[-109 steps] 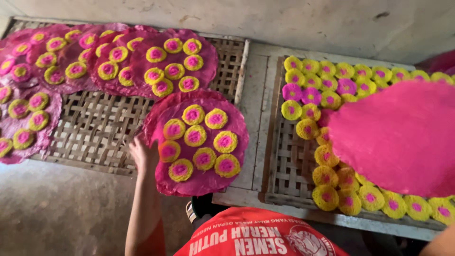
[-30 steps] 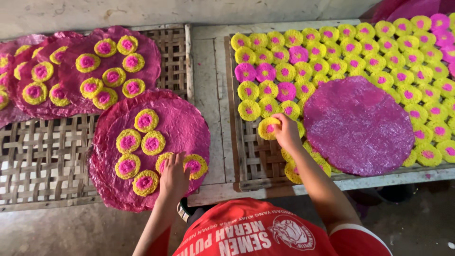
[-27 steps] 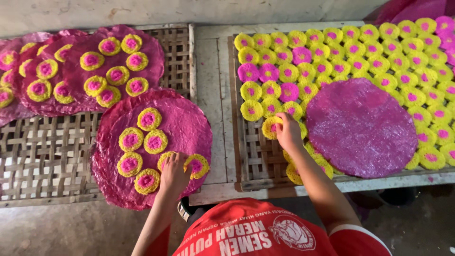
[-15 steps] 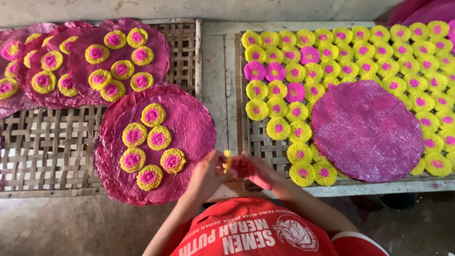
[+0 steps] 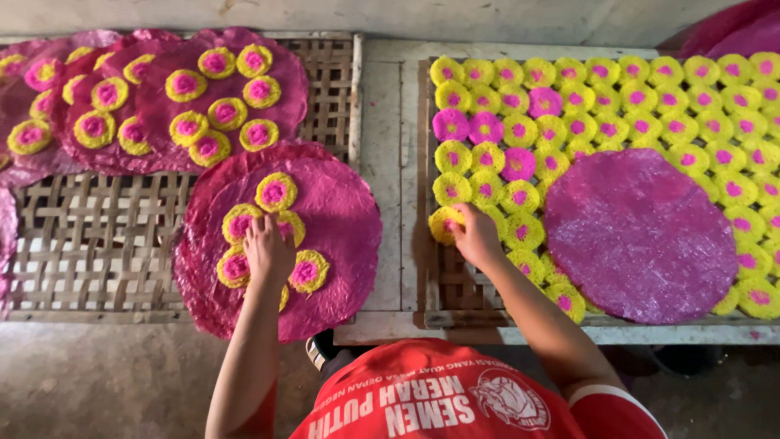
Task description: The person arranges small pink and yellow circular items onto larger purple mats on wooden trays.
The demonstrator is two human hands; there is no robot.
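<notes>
Left hand (image 5: 268, 250) lies flat, fingers spread, on small yellow discs with pink centres (image 5: 275, 193) atop the round magenta sheet (image 5: 345, 215) on the woven bamboo tray (image 5: 97, 244). Right hand (image 5: 475, 236) pinches another yellow disc (image 5: 445, 224) on the right tray's near-left edge.

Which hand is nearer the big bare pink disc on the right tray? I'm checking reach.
Right. The right hand rests on yellow rounds just left of the bare pink disc; the left hand is far off, on the left tray's disc.
</notes>
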